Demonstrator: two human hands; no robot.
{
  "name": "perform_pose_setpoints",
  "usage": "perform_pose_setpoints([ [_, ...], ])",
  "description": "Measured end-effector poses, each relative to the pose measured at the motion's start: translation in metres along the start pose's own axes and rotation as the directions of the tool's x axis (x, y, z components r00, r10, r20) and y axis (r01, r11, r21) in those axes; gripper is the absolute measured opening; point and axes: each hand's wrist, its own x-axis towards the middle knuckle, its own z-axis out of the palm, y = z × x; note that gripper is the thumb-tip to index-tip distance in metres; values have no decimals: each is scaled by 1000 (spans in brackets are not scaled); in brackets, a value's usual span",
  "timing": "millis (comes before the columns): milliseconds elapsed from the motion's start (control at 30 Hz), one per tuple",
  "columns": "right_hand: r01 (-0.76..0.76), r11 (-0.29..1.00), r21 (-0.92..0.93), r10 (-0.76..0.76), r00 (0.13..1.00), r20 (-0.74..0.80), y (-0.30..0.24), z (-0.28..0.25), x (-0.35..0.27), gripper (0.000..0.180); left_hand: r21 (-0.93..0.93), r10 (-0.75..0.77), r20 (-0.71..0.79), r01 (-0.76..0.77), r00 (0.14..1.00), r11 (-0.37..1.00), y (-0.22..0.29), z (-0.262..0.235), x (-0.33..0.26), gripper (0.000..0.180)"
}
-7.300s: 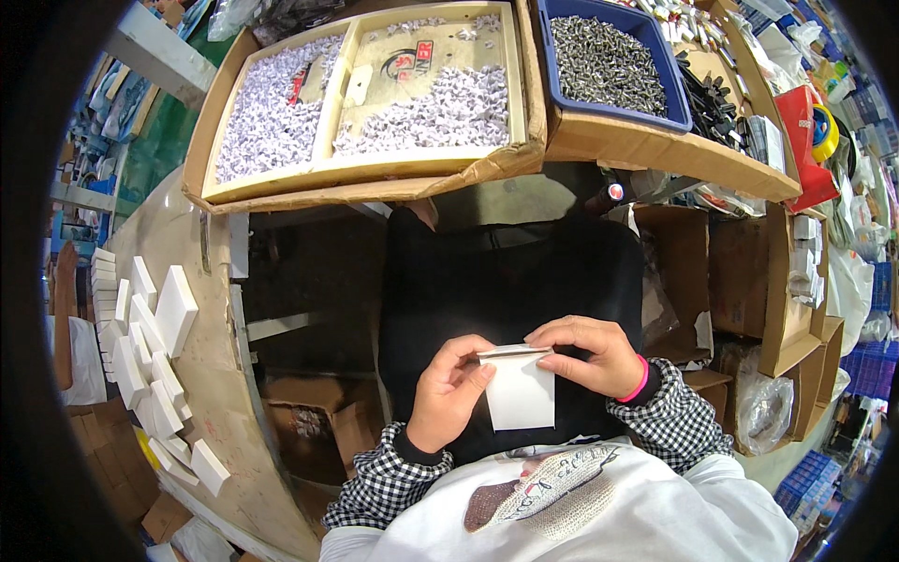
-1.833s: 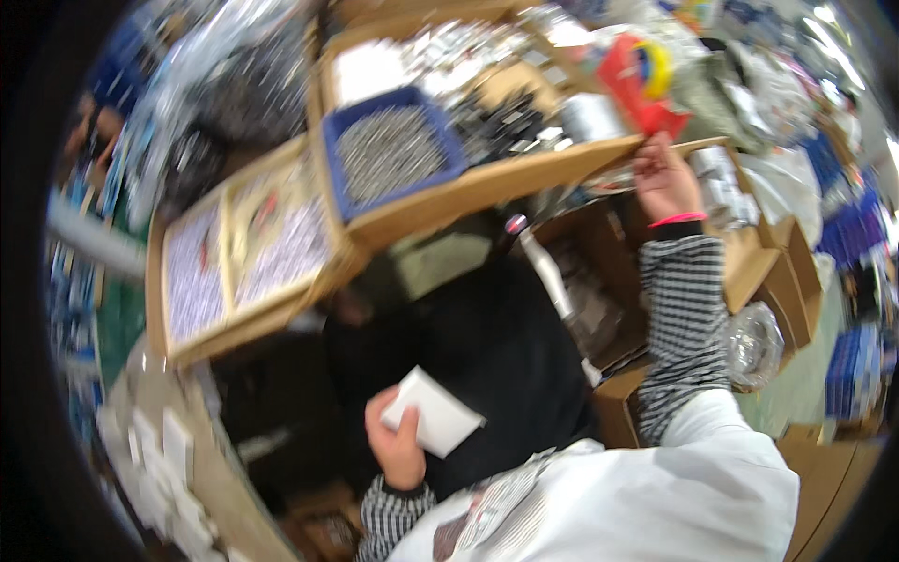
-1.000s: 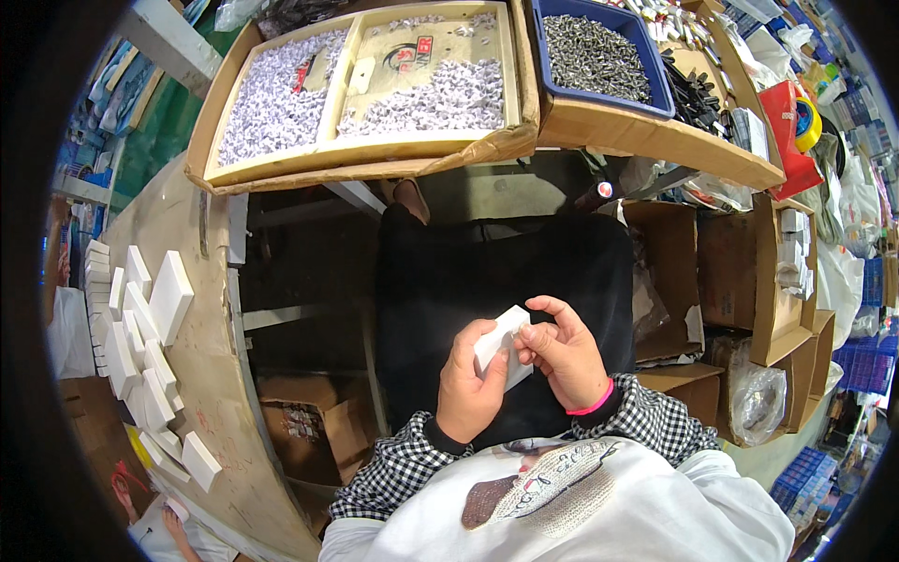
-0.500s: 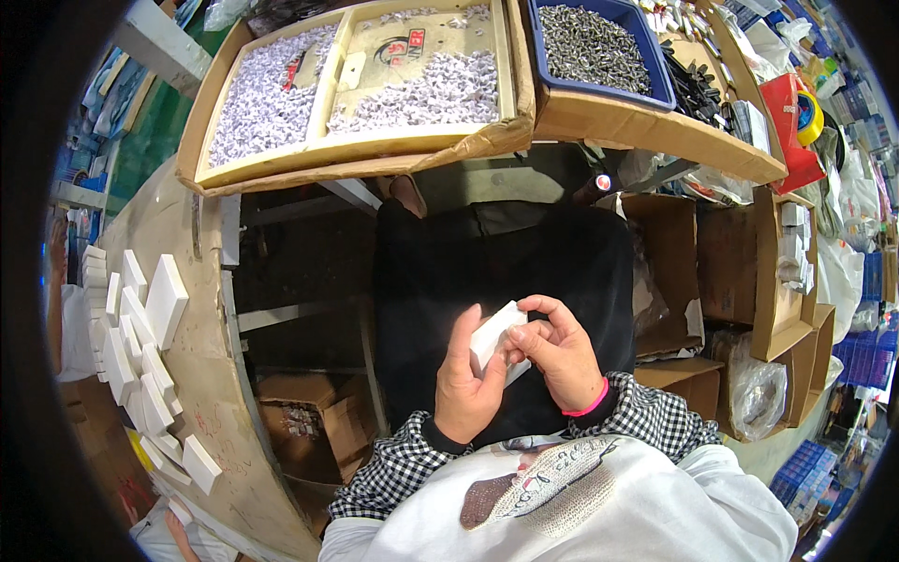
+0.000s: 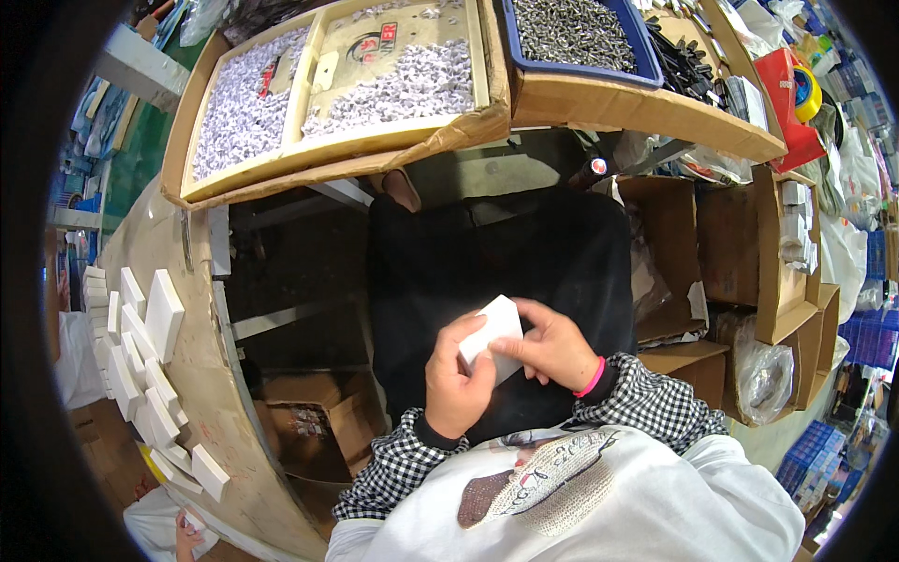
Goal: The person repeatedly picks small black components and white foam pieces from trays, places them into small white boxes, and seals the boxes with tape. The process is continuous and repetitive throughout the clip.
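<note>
Over black cloth [image 5: 496, 248], the left hand [image 5: 457, 382] and right hand [image 5: 554, 348] pinch a white box [image 5: 493, 328], long axis slanting away rightward.

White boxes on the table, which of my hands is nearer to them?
Your left hand. It is to the right of the white boxes, over your lap, gripping a held box; your right hand is farther right, on that held box too.
</note>
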Motion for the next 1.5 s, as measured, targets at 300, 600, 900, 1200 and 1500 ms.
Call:
perform_pose_setpoints([
  [300, 370, 582, -724, -472, 879, 70, 17, -9, -2, 55, -192, -145, -62, 131, 987, 973, -6, -3, 7, 27],
  [600, 366, 894, -256, -349, 930, 112, -15, -42, 25, 39, 373, 410, 283, -493, 867, 786, 36, -31, 65, 96],
  [900, 274, 810, -518, -16, 894, 447, -49, -74, 17, 41, 432, 222, 804, -799, 551, 418, 63, 12, 75, 92],
  [1200, 211, 975, -63, -189, 950, 250, -88, -98, -30, 39, 324, 153, 669, -471, 727, 820, 23, 25, 64, 90],
  [1500, -35, -112, -993, -843, 533, 76, -220, -250, -39, 24, -213, -131, 833, 530, 537, 821, 9, 26, 59, 104],
])
